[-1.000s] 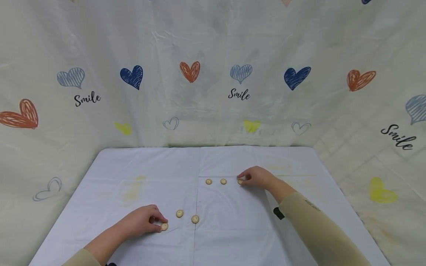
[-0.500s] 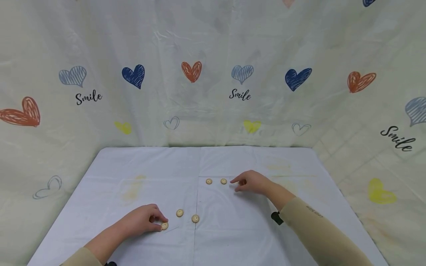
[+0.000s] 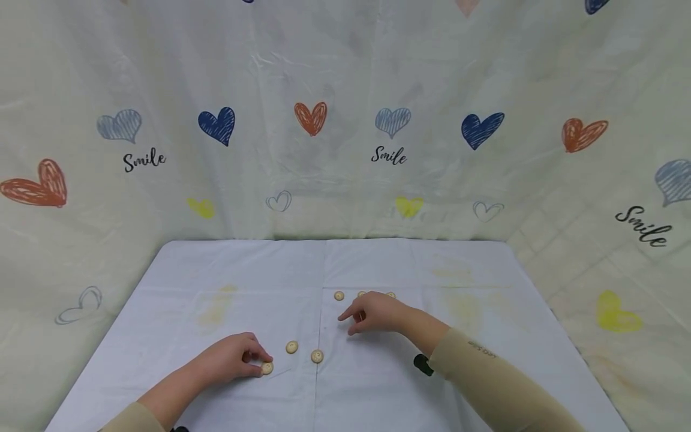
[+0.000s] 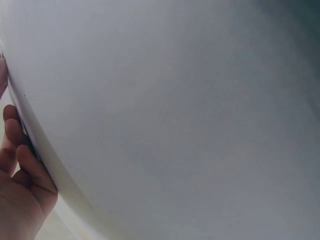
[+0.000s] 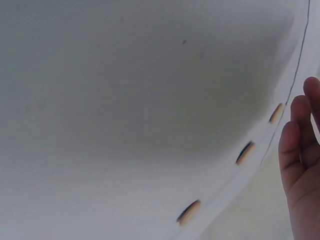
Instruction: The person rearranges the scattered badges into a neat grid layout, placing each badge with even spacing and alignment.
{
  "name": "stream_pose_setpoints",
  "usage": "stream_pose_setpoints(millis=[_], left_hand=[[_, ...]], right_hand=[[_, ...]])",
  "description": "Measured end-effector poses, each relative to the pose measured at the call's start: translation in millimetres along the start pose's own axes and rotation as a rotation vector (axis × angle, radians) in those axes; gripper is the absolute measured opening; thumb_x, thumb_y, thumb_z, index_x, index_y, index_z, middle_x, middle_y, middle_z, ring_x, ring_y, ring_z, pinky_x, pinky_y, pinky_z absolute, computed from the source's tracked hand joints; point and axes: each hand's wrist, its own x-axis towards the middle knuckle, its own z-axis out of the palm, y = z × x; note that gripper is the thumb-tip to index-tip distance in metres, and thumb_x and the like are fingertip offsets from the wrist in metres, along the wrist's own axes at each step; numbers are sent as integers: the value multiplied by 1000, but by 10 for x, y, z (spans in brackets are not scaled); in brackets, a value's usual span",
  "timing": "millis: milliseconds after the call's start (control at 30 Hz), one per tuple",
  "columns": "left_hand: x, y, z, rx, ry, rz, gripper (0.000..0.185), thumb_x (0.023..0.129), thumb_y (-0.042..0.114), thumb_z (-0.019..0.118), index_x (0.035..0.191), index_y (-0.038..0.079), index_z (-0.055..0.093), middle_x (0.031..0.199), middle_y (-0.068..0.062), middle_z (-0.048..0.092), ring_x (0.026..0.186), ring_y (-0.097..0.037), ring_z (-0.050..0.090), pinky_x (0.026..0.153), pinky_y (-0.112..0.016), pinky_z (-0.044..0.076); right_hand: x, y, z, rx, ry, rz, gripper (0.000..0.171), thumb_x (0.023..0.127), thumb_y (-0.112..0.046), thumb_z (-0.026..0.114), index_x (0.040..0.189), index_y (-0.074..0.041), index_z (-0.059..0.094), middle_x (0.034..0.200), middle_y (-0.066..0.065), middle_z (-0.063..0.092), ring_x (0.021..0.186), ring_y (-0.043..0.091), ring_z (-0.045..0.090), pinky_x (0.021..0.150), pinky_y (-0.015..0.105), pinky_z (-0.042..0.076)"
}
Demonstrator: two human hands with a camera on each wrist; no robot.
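My left hand (image 3: 237,357) pinches a round wooden button (image 3: 267,368) between thumb and forefinger at the front left of the white-covered table. Two more buttons lie to its right, a middle button (image 3: 292,347) and a right-hand button (image 3: 317,356). My right hand (image 3: 380,313) holds nothing, its forefinger pointing left just in front of a back row of three buttons. In that row the left one (image 3: 339,295) shows whole, while the hand partly covers the other two. The right wrist view shows three buttons beside the relaxed fingers (image 5: 289,145). The left wrist view shows curled fingers (image 4: 35,172) against the cloth.
A white cloth (image 3: 216,270) with creases and faint yellow stains covers the table (image 3: 178,336). Behind it hangs a pale curtain (image 3: 345,180) printed with hearts and "Smile". A dark wrist-worn piece (image 3: 423,364) sits under the right sleeve.
My right hand has let go of the rightmost back-row button, which stays in line, and has moved left and nearer the front. The left hand keeps its pinch in place.
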Motion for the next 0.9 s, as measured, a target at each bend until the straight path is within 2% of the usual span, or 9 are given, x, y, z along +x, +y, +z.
stream_pose_setpoints(millis=[267,600,900], left_hand=[[1,-16,12,6,7,-2,16,83,31,81,99,34,77,89,16,57,77,-2,50,68,-24,44],[6,-17,18,16,9,10,17,83,31,80,99,34,77,89,16,57,77,-2,50,68,-24,44],[12,-24,28,17,7,21,17,83,31,81,99,33,77,89,17,57,76,-2,49,68,-24,44]], right_hand=[[107,-242,161,-11,-50,-76,34,83,-30,82,116,-30,76,71,-15,58,66,1,51,64,19,44],[182,-347,269,-70,-90,-140,32,84,-30,81,116,-32,76,70,-17,57,65,-1,49,65,16,42],[241,-436,367,-131,-91,-203,30,85,-33,80,114,-33,76,70,-19,56,64,-3,48,63,15,41]])
